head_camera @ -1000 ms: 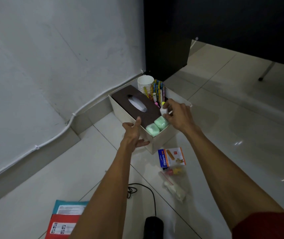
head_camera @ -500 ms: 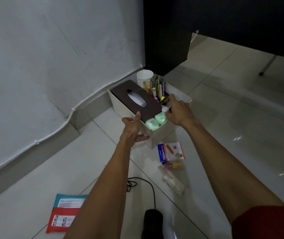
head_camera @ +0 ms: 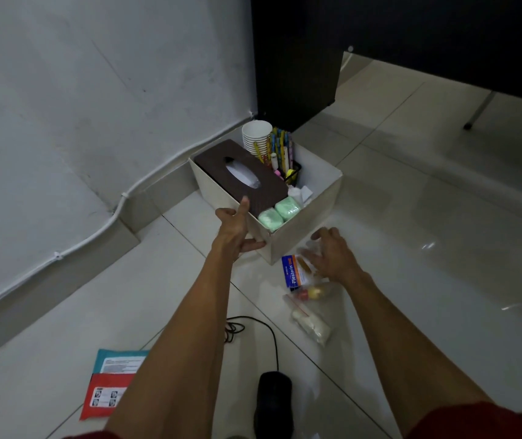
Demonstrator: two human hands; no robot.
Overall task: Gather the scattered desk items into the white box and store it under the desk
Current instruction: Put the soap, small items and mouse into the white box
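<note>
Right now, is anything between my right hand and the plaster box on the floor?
Nothing visible does: the open right hand hovers right over the plaster box, on the floor beside the white box.

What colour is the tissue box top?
The tissue box top is dark brown; head view.

I am working in dim, flat light. The glossy floor [head_camera: 443,201] is throwing back small white glints on the right, while the black counter [head_camera: 411,33] is sinking into shadow. My right hand [head_camera: 332,255] is showing blurred, and the wide lens is stretching my forearms [head_camera: 171,343].
</note>
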